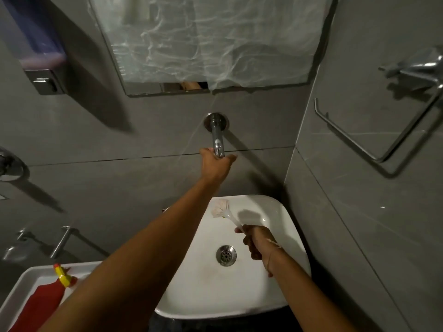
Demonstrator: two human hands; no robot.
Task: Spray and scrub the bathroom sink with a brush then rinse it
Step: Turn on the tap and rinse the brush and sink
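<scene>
Wall: grey tiles behind white sink
Left hand: fingers seemingly grasping tap, probably to rinse
Right hand: clenched on brush; bristles over basin
Spray bottle: parked left

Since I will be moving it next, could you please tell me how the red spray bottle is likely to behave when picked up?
The red spray bottle lies on its side in the white tray, so it may roll if nudged. It looks like rigid plastic, probably not fragile. Its yellow nozzle seems the easiest grip. I cannot judge its fill or weight.
</scene>
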